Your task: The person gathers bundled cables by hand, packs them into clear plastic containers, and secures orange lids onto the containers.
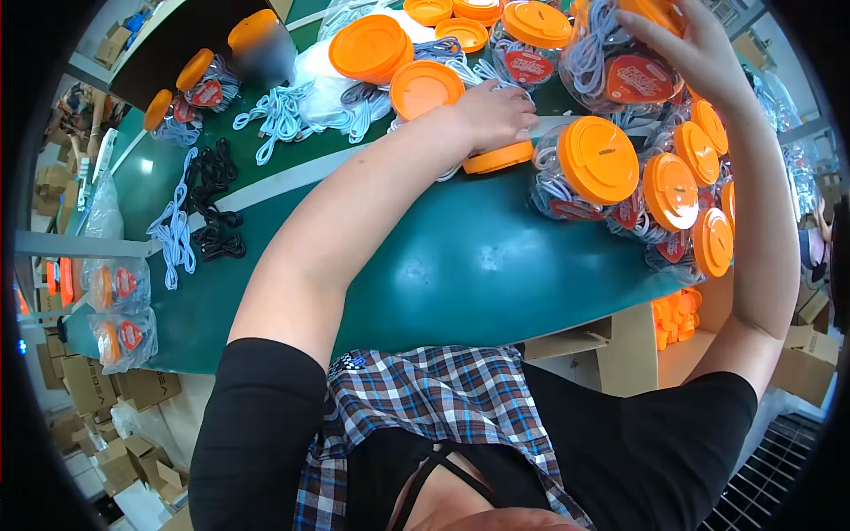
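My left hand (496,115) is curled palm down over the table, its fingers around an orange screw lid (498,159) seen edge-on beneath it. Beside its wrist lies another orange lid (427,88). At the upper right my right hand (695,53) grips the top of a clear plastic jar (589,75) with a red label and coiled grey cables inside. Its thumb reaches across the jar's upper part, while the other fingers are partly cut off by the frame edge. A closed jar with an orange lid (598,159) stands between my forearms.
Several more lidded jars (670,191) crowd the right side of the green table (425,274). Light cable bundles (282,115) and black cables (212,195) lie left. Bagged jars (124,341) sit at the left edge. An open carton (624,354) with orange pieces stands below the right edge.
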Demonstrator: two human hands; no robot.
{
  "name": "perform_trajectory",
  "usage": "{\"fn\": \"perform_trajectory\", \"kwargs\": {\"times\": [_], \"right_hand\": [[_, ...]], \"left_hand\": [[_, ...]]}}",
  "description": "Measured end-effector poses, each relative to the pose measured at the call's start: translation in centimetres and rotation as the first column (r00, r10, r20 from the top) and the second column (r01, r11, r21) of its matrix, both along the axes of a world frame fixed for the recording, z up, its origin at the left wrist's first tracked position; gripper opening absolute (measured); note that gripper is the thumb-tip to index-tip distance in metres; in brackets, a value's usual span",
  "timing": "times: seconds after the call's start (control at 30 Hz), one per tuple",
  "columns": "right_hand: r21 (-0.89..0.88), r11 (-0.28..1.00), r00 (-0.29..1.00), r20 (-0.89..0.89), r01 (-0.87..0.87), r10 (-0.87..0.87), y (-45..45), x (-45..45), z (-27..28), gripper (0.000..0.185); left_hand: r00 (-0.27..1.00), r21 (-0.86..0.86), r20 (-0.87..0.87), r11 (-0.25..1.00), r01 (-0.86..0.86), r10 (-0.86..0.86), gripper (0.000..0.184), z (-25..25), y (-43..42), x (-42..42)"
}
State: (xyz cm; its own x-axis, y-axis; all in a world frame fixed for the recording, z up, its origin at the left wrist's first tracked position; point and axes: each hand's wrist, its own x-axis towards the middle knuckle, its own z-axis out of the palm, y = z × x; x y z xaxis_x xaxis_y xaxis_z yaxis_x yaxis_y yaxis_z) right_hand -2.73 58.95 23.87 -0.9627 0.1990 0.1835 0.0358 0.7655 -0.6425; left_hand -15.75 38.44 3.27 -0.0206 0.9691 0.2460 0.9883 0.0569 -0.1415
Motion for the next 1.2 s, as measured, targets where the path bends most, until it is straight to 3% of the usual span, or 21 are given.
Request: {"fn": "perform_trajectory", "kwargs": {"times": [0.13, 0.23, 0.3, 0.37, 0.43, 0.5, 0.53, 0.6, 0.67, 0.77, 0.83, 0.87, 0.93, 1.03, 1.1, 1.13, 1.2], "right_hand": [[-0.007, 0.996, 0.99, 0.115, -0.086, 0.086, -0.1, -0.2, -2.7, 0.06], [0.296, 0.943, 0.987, 0.0, -0.151, 0.158, -0.4, -0.2, -5.8, 0.053], [0.512, 0.838, 0.969, -0.039, -0.191, 0.245, -0.1, -0.6, -8.3, 0.052], [0.618, 0.751, 0.944, -0.039, -0.234, 0.326, 0.9, -0.9, -9.9, 0.053], [0.644, 0.736, 0.97, 0.044, -0.209, 0.238, 1.3, -0.9, -10.5, 0.054], [0.549, 0.788, 0.96, 0.147, -0.278, 0.237, 0.5, -0.7, -8.9, 0.055], [0.581, 0.759, 0.956, 0.184, -0.294, 0.229, 0.8, -0.7, -8.5, 0.054], [0.617, 0.716, 0.943, 0.27, -0.326, 0.197, -1.0, -1.2, -6.6, 0.048], [0.681, 0.684, 0.964, 0.229, -0.259, 0.138, -2.1, -1.6, -5.5, 0.041], [0.669, 0.702, 0.967, 0.111, -0.244, 0.23, -8.0, -2.4, -3.3, 0.026], [0.504, 0.797, 0.943, 0.166, -0.333, 0.289, -13.6, -2.4, -2.2, 0.023], [0.51, 0.787, 0.937, 0.164, -0.347, 0.307, -15.7, -2.8, -2.2, 0.023], [0.658, 0.524, 0.785, 0.173, -0.541, 0.595, -20.2, -4.2, -3.2, 0.024], [0.69, 0.346, 0.644, 0.228, -0.636, 0.73, -29.2, -5.9, -4.6, 0.022], [0.716, 0.208, 0.501, 0.224, -0.667, 0.836, -34.1, -8.7, -6.8, 0.02], [0.726, 0.185, 0.482, 0.225, -0.663, 0.847, -37.0, -9.8, -7.7, 0.018], [0.776, 0.161, 0.405, 0.131, -0.61, 0.905, -42.6, -13.0, -10.3, 0.02]], "left_hand": [[0.999, -0.078, 0.012, 0.996, -0.046, 0.047, 0.038, 0.1, -0.2, 0.5], [0.999, -0.126, -0.017, 0.991, -0.039, 0.037, 0.035, 1.1, -1.7, 1.0], [0.999, -0.121, -0.02, 0.992, -0.036, 0.034, 0.036, 1.1, -2.5, 1.3], [0.998, -0.104, -0.013, 0.993, -0.063, 0.062, 0.038, 0.3, -3.3, 1.2], [0.999, 0.056, 0.031, 0.998, 0.019, -0.021, 0.038, -0.7, -4.2, 1.0], [0.995, 0.182, 0.079, 0.983, 0.041, -0.056, 0.038, -1.2, -5.8, 1.2], [0.977, 0.1, 0.212, 0.995, -0.002, -0.019, 0.036, -0.2, -6.8, 1.9], [0.975, 0.319, 0.194, 0.947, 0.042, -0.109, 0.033, 0.1, -11.4, 3.0], [0.949, 0.456, 0.296, 0.889, -0.044, -0.105, 0.032, 0.8, -16.8, 4.8], [0.934, 0.526, 0.356, 0.831, -0.182, -0.021, 0.03, 1.0, -25.6, 5.7], [0.885, 0.448, 0.406, 0.795, -0.409, 0.226, 0.028, 1.5, -32.5, 6.8], [0.846, 0.515, 0.452, 0.691, -0.507, 0.285, 0.025, 1.1, -35.6, 7.2], [0.689, 0.473, 0.537, 0.502, -0.724, 0.487, 0.025, 0.5, -41.8, 7.3], [0.492, 0.559, 0.469, 0.185, -0.808, 0.734, 0.022, -1.8, -50.6, 6.1], [0.388, 0.546, 0.439, 0.102, -0.832, 0.81, 0.026, -3.2, -55.2, 4.3], [0.384, 0.548, 0.447, 0.091, -0.831, 0.808, 0.026, -3.6, -56.3, 3.6], [0.217, 0.494, 0.44, -0.033, -0.869, 0.871, 0.029, -4.4, -57.8, 2.0]]}}
